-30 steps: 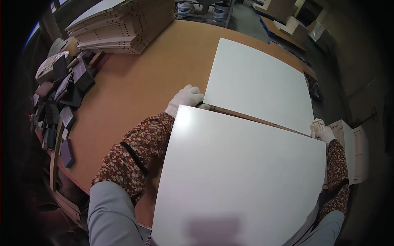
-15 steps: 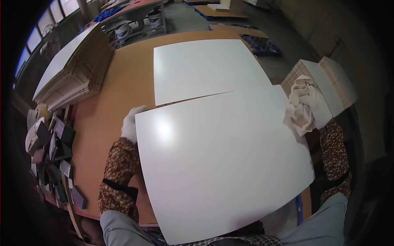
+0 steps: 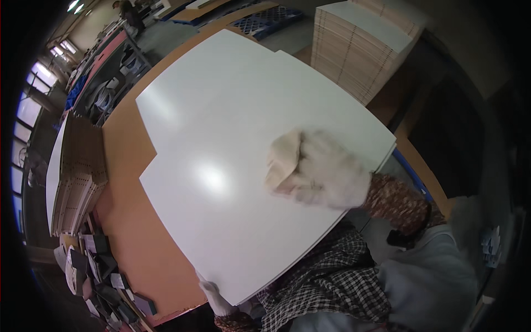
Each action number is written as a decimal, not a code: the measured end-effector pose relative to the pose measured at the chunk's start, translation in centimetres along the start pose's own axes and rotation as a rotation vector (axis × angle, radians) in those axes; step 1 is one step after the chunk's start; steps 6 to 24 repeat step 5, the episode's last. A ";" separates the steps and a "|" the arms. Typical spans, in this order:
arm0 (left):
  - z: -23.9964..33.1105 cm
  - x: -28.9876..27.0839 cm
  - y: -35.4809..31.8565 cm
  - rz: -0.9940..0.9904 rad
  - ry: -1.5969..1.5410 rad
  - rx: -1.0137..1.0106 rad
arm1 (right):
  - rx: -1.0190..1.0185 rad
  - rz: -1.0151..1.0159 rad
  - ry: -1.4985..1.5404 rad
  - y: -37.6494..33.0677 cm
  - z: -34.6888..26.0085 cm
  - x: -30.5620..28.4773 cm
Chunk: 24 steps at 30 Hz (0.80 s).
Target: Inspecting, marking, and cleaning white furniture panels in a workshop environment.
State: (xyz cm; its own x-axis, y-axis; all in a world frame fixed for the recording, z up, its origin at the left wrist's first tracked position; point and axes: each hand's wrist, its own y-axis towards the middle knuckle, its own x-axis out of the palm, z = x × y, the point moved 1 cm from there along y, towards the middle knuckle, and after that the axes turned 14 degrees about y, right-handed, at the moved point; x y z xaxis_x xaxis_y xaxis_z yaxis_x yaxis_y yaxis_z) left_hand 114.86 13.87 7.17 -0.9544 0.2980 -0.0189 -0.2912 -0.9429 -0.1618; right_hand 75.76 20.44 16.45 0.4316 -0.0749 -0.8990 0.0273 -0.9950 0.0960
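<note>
A large glossy white panel [image 3: 221, 238] lies flat in front of me, its far side over another white panel [image 3: 221, 72]. My right hand [image 3: 332, 171], in a pale glove and blurred by motion, is closed on a crumpled cream cloth [image 3: 285, 157]. The cloth rests on the near panel, right of its middle. At the panel's near left edge is my gloved left hand [image 3: 215, 296], gripping the edge, with part of its fingers hidden. Both forearms wear brown patterned sleeves.
Under the panels is a brown tabletop [image 3: 130, 182]. A stack of drilled panels [image 3: 80, 177] stands at left, with several dark blocks [image 3: 105, 276] nearer me. Another panel stack [image 3: 354, 50] rises at far right. Blue pallets [image 3: 265, 22] and a person [image 3: 128, 15] are farther back.
My right hand has brought the cloth from the panel's right edge in over its surface. My left hand has moved down to the near left edge. The near panel now overlaps the far one; the view has turned.
</note>
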 end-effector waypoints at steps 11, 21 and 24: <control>-2.3 -1.9 -0.3 -0.056 -0.014 -0.114 | -0.121 -0.182 0.108 -1.9 -8.1 8.1; -2.3 -1.9 -0.3 -0.056 -0.014 -0.114 | -0.121 -0.182 0.108 -1.9 -8.1 8.1; -2.3 -1.9 -0.3 -0.056 -0.014 -0.114 | -0.121 -0.182 0.108 -1.9 -8.1 8.1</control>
